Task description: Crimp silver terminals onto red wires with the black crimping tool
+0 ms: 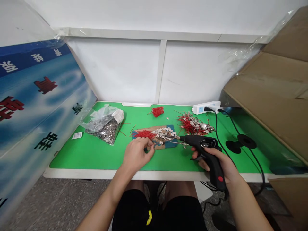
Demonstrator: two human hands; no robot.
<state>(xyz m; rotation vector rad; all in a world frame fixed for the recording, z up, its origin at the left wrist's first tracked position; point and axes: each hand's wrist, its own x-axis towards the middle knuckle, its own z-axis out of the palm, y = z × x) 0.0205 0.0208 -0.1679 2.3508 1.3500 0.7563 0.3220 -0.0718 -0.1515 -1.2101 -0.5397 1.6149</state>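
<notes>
A black soldering gun (pixel 208 155) is in my right hand (pixel 226 165), which wraps round its handle with fingers near the trigger. Its thin metal tip points left over a piece of cardboard (pixel 162 147) with blue tape at its ends. On the cardboard lie a row of red wires (pixel 145 134) and several small silver metal parts (pixel 165 131) at the wires' right ends. My left hand (pixel 138 152) rests at the cardboard's front left edge, thumb and forefinger pinched together. Whatever they hold is too small to make out.
A plastic bag of small metal parts (pixel 104 128) sits at left. Behind are a bundle of red wires (pixel 158 111) and a heap of wires with metal parts (pixel 193 123). A power strip (pixel 206 107), black cables and a black spool (pixel 240 142) are at right, beside a cardboard box (pixel 271 83).
</notes>
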